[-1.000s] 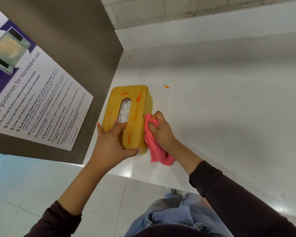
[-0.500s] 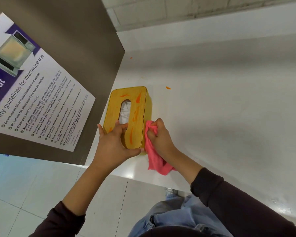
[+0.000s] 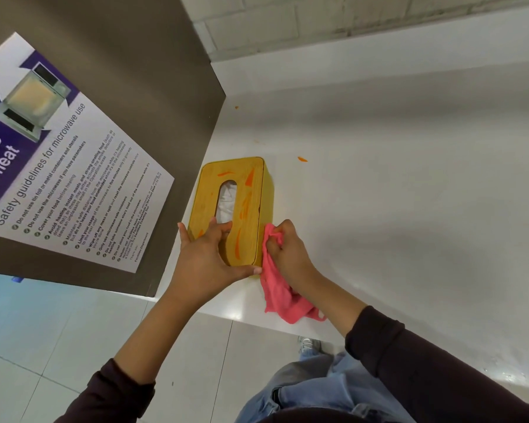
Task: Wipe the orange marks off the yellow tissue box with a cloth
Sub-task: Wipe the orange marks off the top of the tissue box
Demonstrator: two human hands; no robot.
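The yellow tissue box [image 3: 251, 190] lies on a white counter [image 3: 394, 193], its wooden lid streaked with several orange marks [image 3: 248, 178]. White tissue shows through the oval slot. My left hand [image 3: 209, 261] holds the box's near end, fingers over the lid at the slot and thumb along the near edge. My right hand [image 3: 289, 250] grips a bunched pink cloth [image 3: 277, 293] and presses it against the box's near right side. The cloth's tail hangs toward the counter's front edge.
A brown panel [image 3: 129, 87] with a microwave safety poster [image 3: 61, 178] stands right beside the box on the left. Small orange smears [image 3: 302, 159] dot the counter behind the box. The counter's front edge runs just under my wrists; tiled floor lies below.
My right hand with the cloth has slid a little nearer along the box's right side. The left hand keeps its hold and the box has not shifted.
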